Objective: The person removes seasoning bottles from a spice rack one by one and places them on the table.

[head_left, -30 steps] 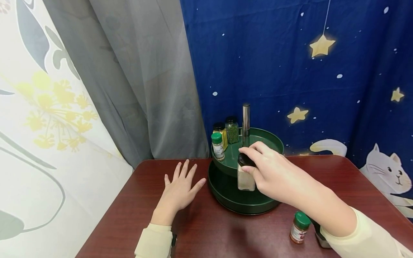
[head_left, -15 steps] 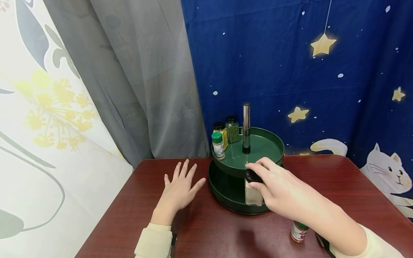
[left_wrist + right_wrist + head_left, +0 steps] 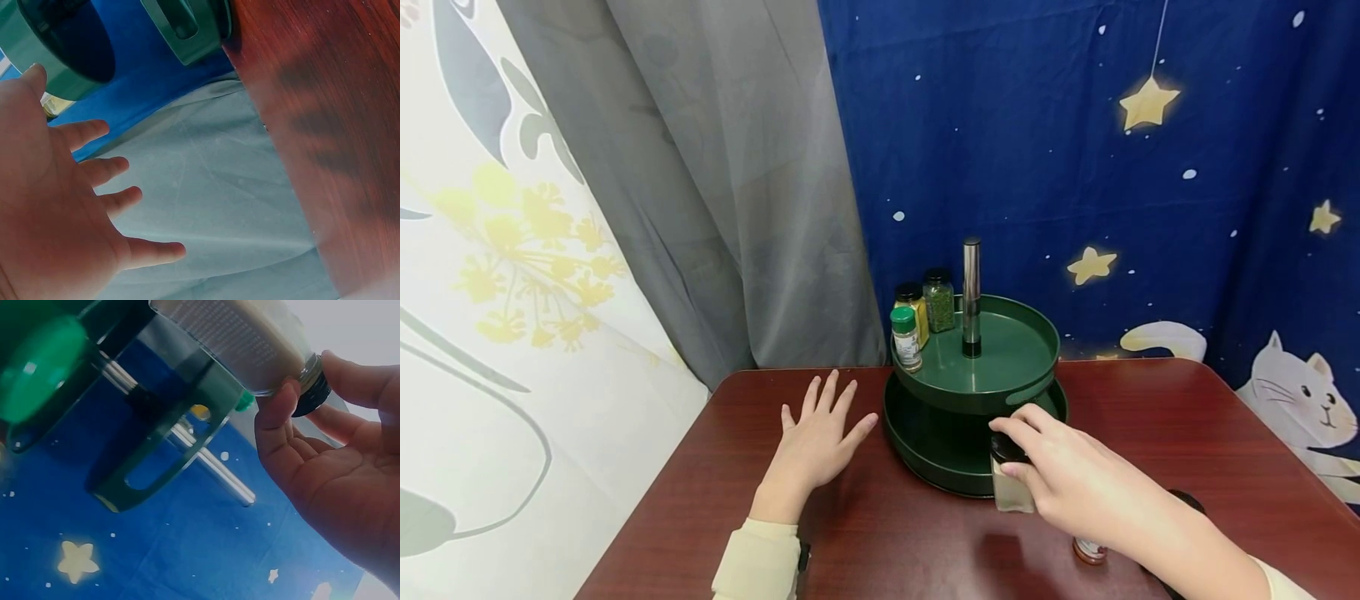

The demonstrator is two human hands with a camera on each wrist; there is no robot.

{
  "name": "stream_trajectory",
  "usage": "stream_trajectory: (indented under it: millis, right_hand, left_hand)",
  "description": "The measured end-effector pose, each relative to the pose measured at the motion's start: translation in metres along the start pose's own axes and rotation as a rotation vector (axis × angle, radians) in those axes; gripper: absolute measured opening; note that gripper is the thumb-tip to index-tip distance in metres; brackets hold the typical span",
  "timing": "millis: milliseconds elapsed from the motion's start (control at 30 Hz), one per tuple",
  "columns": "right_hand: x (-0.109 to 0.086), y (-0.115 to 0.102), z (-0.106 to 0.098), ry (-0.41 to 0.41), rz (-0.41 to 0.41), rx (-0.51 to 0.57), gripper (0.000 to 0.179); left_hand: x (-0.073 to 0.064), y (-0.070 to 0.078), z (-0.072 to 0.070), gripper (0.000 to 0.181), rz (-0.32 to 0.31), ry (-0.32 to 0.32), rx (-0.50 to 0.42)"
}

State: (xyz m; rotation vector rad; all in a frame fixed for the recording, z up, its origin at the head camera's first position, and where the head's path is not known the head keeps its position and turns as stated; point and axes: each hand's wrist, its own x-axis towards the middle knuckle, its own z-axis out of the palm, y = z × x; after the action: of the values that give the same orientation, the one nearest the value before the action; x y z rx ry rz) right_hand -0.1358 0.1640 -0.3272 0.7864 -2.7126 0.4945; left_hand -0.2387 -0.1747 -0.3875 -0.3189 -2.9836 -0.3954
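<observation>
My right hand (image 3: 1071,483) grips a glass spice jar (image 3: 1013,493) by its black lid. Pale powder fills this jar (image 3: 234,344), and the right wrist view shows fingers and thumb around the lid. The jar hangs upright in front of a green two-tier turntable rack (image 3: 1015,354), above the table. Left of the rack, my left hand (image 3: 817,442) has its fingers spread and holds nothing. On the upper tier's left side stand a green-capped spice bottle (image 3: 907,348), a yellow jar (image 3: 922,323) and a jar of green herbs (image 3: 939,305).
A small red-brown spice bottle (image 3: 1089,551) stands on the table (image 3: 880,550), mostly hidden by my right arm. A dark object (image 3: 1187,500) shows partly behind that forearm. The rack's metal post (image 3: 972,292) rises from its middle. Curtains (image 3: 790,183) hang behind the table.
My right hand has carried the powder jar down and to the right, from the upper tier's front to below and before the rack. It now covers more of the red-brown bottle. My left hand stays put.
</observation>
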Motion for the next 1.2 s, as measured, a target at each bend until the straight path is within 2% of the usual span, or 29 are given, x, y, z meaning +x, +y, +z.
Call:
stream_trajectory:
  millis: [133,467,800,1200]
  right_hand:
    - [-0.005,0.005,0.007,-0.076,0.061,0.023,0.040]
    - [-0.014,0.019,0.018,-0.179,0.111,0.040,0.037]
    - [-0.021,0.030,0.029,-0.183,0.031,-0.045,0.037]
    - [-0.023,0.035,0.037,-0.265,0.080,-0.019,0.037]
  left_hand:
    - [0.000,0.000,0.000,0.079,0.001,-0.002,-0.001]
    - [0.000,-0.001,0.000,0.079,-0.002,-0.003,-0.003]
    - [-0.001,-0.002,-0.001,0.079,-0.001,0.005,0.011]
    - [-0.001,-0.002,-0.001,0.078,-0.001,0.008,0.012]
